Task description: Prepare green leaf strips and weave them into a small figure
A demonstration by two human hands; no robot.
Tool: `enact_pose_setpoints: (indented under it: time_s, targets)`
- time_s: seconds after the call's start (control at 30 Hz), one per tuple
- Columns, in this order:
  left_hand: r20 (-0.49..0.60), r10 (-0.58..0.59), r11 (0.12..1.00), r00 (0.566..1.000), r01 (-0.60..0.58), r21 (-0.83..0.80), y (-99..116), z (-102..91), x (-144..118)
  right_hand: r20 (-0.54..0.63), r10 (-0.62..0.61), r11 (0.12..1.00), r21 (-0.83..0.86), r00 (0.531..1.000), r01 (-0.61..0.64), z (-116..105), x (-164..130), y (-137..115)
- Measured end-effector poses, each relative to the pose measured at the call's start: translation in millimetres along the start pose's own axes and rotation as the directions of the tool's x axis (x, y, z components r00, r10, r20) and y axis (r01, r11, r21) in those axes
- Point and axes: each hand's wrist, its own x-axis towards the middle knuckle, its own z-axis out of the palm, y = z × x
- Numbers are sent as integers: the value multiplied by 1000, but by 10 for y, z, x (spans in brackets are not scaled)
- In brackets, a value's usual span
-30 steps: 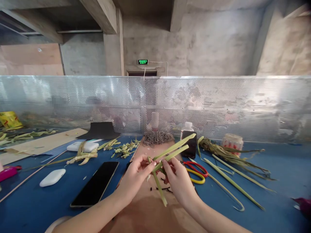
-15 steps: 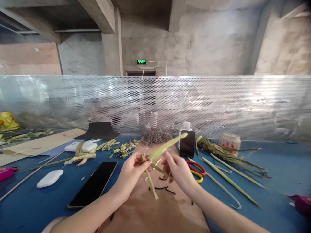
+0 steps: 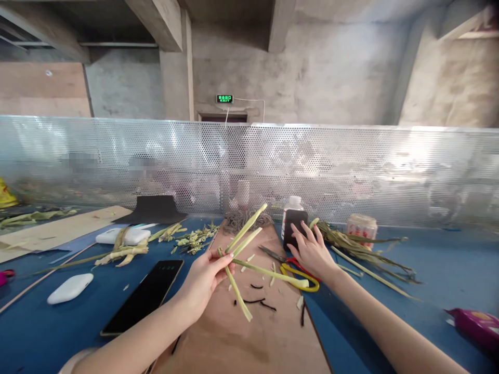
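My left hand point(image 3: 206, 278) is closed, pinching several pale green leaf strips point(image 3: 268, 271) where they cross. Their free ends spread upward, rightward and down over the board. My right hand point(image 3: 314, 254) has its fingers apart and holds nothing. Its fingertips lie over a dark phone point(image 3: 289, 227) propped upright against a white bottle point(image 3: 295, 202); whether they touch the screen I cannot tell. Just below that hand lie scissors point(image 3: 272, 253) with red and yellow handles, partly behind the strip's tip.
A brown board point(image 3: 234, 343) with black scraps spans the middle of the blue table point(image 3: 429, 280). A second phone point(image 3: 144, 298) and white case point(image 3: 70, 289) lie left. Dried leaves point(image 3: 351, 241), a jar point(image 3: 362, 227) and purple packet point(image 3: 477, 326) stand right. Perforated metal panel point(image 3: 351, 156) behind.
My right hand has left the strips and moved up and right to the propped phone, fingers spreading. The left hand keeps its pinch. Faint digits now show on the flat phone.
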Motion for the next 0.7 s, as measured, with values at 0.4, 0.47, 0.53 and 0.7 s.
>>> enact_pose_setpoints:
  time_s: [0.4, 0.47, 0.53, 0.7]
  targets:
    - [52, -27, 1000, 998, 27, 6, 2, 9, -11, -59, 105, 994, -6, 993, -106, -17, -14, 93]
    - [56, -28, 999, 998, 27, 21, 9, 20, -20, -78, 161, 987, -1, 984, -162, -11, -27, 124]
    - [56, -29, 999, 998, 27, 29, 9, 23, -24, -88, 211, 977, 13, 973, -211, 19, -46, 162]
    - [54, -31, 999, 998, 29, 39, 2, 15, -29, -105, 356, 934, 65, 929, -351, 158, -91, 252]
